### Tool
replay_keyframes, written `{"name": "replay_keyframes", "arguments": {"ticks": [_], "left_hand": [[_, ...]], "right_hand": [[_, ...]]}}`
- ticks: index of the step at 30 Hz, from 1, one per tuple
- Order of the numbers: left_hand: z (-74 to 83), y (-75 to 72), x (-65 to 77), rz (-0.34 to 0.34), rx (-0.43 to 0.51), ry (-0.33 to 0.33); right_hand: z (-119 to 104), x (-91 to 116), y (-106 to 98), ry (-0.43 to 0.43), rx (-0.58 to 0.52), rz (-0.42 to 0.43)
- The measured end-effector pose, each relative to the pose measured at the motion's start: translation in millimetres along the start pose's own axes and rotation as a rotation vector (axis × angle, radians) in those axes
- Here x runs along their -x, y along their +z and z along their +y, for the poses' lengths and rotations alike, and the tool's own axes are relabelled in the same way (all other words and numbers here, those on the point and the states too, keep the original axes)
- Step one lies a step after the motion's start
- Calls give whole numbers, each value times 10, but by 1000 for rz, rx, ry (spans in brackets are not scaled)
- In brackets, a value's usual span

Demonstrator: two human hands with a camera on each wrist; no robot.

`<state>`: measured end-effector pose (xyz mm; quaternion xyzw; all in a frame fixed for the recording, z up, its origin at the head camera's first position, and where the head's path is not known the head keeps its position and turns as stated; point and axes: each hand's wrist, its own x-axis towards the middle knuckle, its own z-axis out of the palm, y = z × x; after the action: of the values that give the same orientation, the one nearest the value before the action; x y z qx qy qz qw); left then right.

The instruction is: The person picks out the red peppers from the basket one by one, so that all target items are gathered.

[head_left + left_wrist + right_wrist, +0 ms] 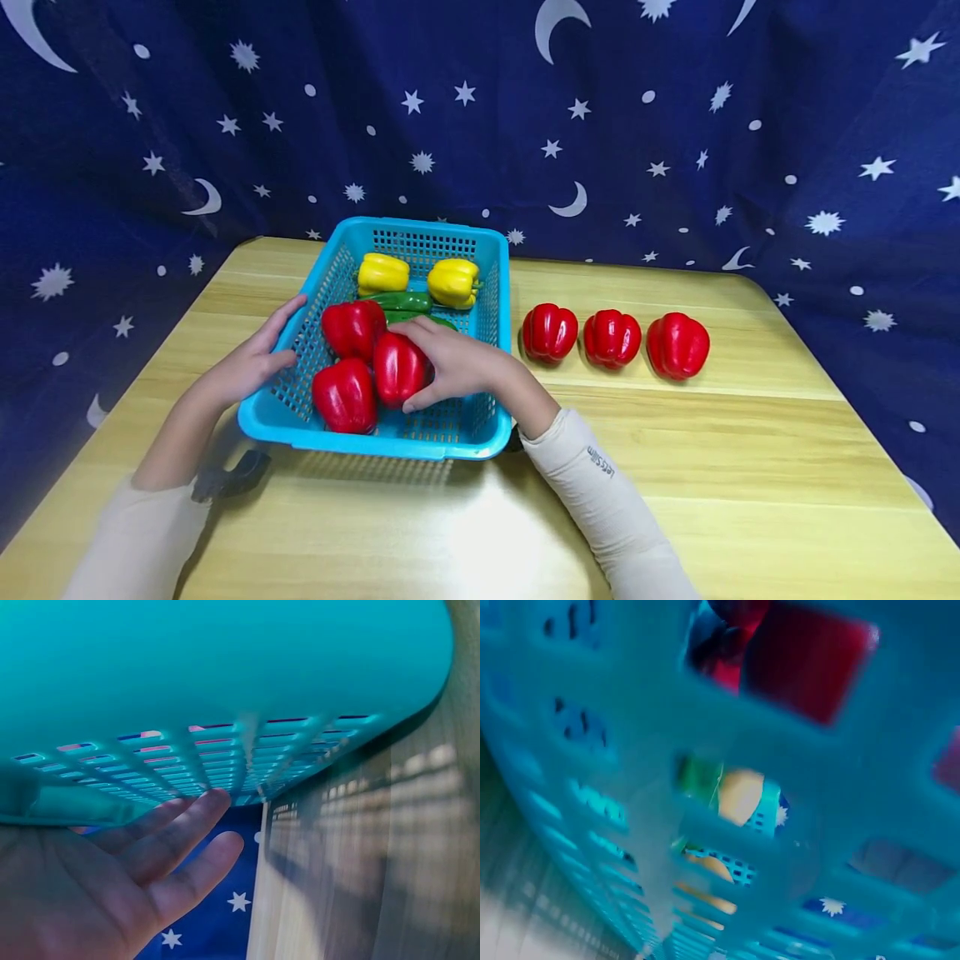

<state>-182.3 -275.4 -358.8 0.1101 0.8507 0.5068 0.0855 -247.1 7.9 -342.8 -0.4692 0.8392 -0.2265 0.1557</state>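
A blue plastic basket (375, 446) with openwork walls stands on the table. My left hand (251, 358) grips its left rim, the thumb over the rim. From the left wrist view, the fingers (199, 817) lie along the outside, beneath the rim. Inside the basket, my right hand (457, 362) holds a red bell pepper (397, 371) between thumb and fingers. Two more red bell peppers, a rear one (352, 327) and a front one (345, 396), lie to its left. Behind them are long green cucumbers (405, 302), partly hidden, and two yellow bell peppers (453, 283).
Three red bell peppers, a left one (550, 333), a middle one (612, 339) and a right one (678, 346), stand in a row right of the basket on the wooden table (750, 467). A dark blue curtain (480, 108) with stars and moons hangs behind.
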Motion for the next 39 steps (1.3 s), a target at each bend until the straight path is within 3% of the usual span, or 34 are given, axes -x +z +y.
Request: {"name": "replay_keyframes", "arguments": {"ticks": [8, 18, 23, 39], "left_hand": [[-20, -2, -11, -7, 11, -8], [-8, 7, -34, -11, -13, -12], [-7, 0, -24, -7, -22, -20], [18, -4, -18, -15, -57, -29]], "right_hand": [[-2, 81, -60, -43, -25, 121], [-42, 445, -297, -87, -48, 285], [1, 615, -393, -47, -85, 330], [288, 1118, -538, 86, -49, 405]]}}
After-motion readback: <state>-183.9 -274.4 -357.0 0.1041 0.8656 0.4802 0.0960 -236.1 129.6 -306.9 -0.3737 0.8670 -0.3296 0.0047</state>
